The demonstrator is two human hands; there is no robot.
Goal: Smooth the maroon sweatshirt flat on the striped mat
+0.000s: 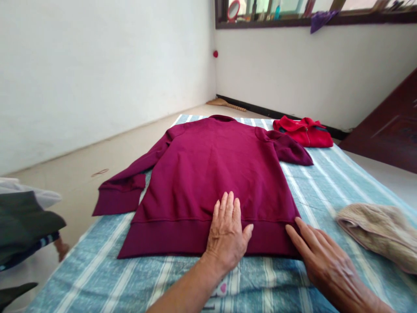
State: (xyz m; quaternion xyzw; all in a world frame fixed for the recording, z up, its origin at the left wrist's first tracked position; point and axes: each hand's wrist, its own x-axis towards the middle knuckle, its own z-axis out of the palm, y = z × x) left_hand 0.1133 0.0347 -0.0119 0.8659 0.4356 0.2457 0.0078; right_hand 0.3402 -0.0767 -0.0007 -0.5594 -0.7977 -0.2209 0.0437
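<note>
A maroon sweatshirt [211, 174] lies flat, back side up, on a blue striped sheet [329, 178]. Its left sleeve hangs over the sheet's left edge; its right sleeve is folded in near the shoulder. My left hand [226, 232] lies flat with fingers stretched out on the sweatshirt's hem band, near the middle. My right hand [321, 256] rests flat on the sheet, fingers extended, with the fingertips touching the hem's right corner. Neither hand holds anything.
A folded red garment [304, 131] lies at the sheet's far end. A beige knitted garment [381, 232] lies at the right. Dark folded clothes [22, 228] sit at the left edge. A bare floor [81, 174] runs along the left, below white walls.
</note>
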